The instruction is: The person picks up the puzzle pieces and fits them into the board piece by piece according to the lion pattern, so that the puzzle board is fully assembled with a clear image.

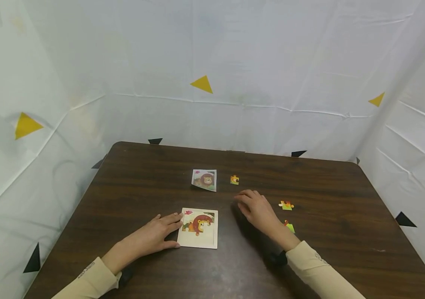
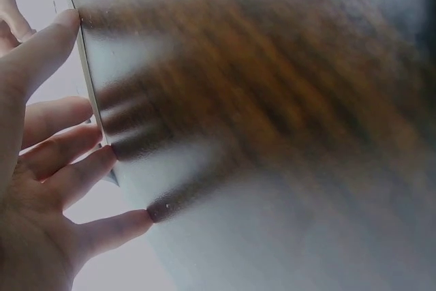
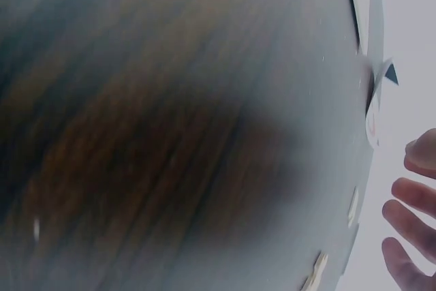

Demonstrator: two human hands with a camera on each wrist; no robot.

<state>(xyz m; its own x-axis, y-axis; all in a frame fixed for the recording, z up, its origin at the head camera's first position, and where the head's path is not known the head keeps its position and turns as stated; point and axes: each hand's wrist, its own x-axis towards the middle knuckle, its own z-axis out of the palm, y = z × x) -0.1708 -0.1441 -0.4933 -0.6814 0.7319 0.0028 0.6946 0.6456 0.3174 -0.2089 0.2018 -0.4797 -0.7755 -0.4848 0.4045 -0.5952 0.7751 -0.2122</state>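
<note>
The left hand rests against the near-left side of a shallow square puzzle tray, its fingers extended and apart, thumb at the lower left corner, the others along the edge higher up. The right hand hangs over the worktop, its fingers relaxed and slightly apart, with nothing seen between them.

Just right of the left fingers, inside the pale tray, lies a partly assembled lion jigsaw; the bottom and right of the tray show bare board. Just beyond the right fingertips is a small orange-and-yellow piece. To the right of that hand lies a yellow, red and green piece, and right beside the wrist a green-and-red piece, partly hidden by the arm.

Past the left fingertips, beyond the tray, sits a lion picture card, its near edge lifting off the worktop. Farther out hangs white sheeting with yellow and black triangles.

The pieces look light, thin and stiff, likely to slide on the smooth worktop; a pinch on opposite side edges, sparing the narrow tabs, should suit them. The tray also looks light and could skid, so its rim seems the place to steady it.
</note>
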